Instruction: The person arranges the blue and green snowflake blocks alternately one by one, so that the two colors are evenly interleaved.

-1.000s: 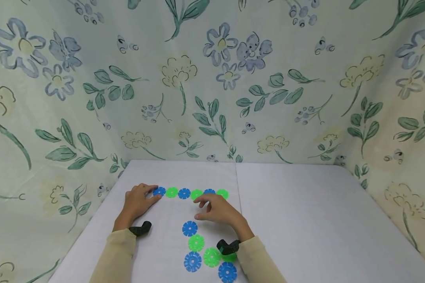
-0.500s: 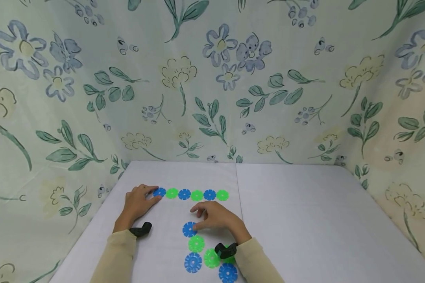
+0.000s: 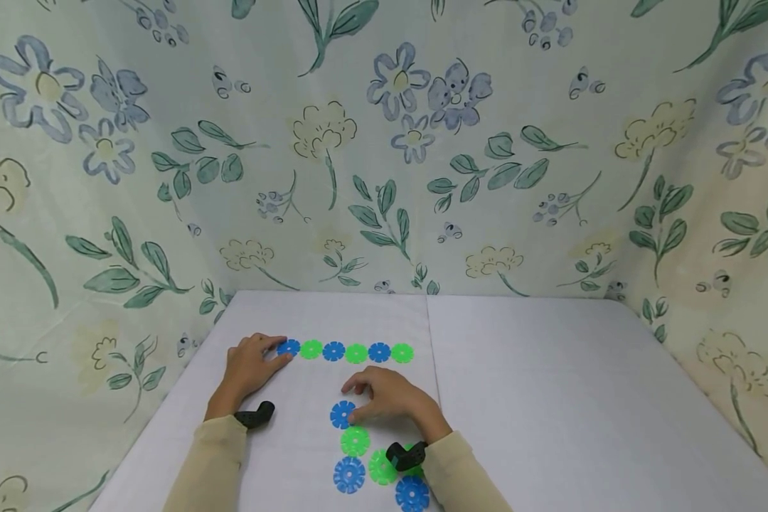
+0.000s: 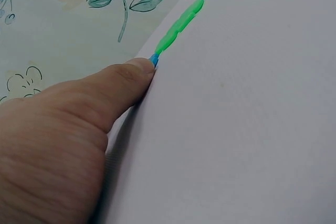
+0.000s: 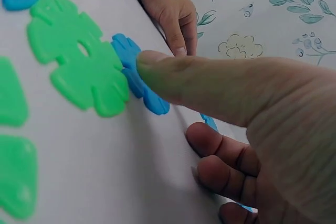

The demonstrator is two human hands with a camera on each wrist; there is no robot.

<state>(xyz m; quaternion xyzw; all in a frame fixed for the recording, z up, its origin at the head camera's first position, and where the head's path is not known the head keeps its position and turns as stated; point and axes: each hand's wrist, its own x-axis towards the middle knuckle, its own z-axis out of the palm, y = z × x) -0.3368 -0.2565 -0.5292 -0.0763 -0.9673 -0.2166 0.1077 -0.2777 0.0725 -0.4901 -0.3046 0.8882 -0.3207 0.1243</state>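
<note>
Since a second ago the right hand has come down from the far row toward the near blue disc, while the left hand has stayed at the row's left end. In the head view, the left hand holds the leftmost blue disc between thumb and forefinger, first in a row of six alternating blue and green discs on the white table. The right thumb touches the near blue disc, its other fingers loosely bent and held apart from the thumb. Just below lies a near green disc, with a lower blue disc beneath it. The left wrist view shows the thumb against the leftmost blue disc's edge, the row running away beyond; the other fingers are hidden there. In the right wrist view, the thumb lies over the near blue disc, which sits beside the near green disc, all three curled fingertips clear of it.
</note>
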